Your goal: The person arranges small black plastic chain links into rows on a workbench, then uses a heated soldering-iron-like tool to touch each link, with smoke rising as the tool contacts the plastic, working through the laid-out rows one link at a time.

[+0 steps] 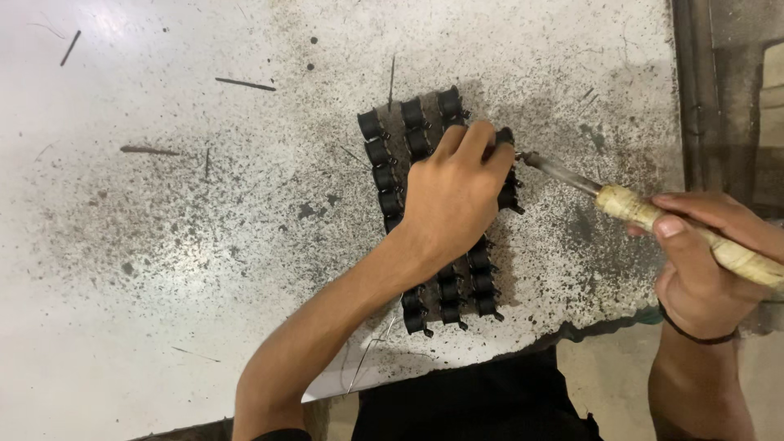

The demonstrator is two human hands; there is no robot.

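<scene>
Left hand (452, 196) lies palm-down on rows of small black spool-shaped parts (390, 167), fingers pressed together and curled over one part at their tips. Right hand (704, 261) grips a wooden-handled soldering iron (653, 216), metal tip just beside the left fingertips, on the speckled table (204, 229).

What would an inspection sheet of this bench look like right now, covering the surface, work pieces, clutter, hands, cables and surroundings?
Surface: pale worktable, heavily speckled with dark scorch marks and stains.
Job's things: rows of small black spool-like parts laid side by side; a soldering iron with a tape-wrapped handle, tip at the top right part.
Clutter: thin dark slivers scattered on the table.
Hands: left hand presses on the parts, its fingers at the iron's tip; right hand grips the iron's handle, dark band on the wrist.
Cables: a thin wire at the near table edge.
Surroundings: dark frame beyond the right table edge; floor below.
</scene>
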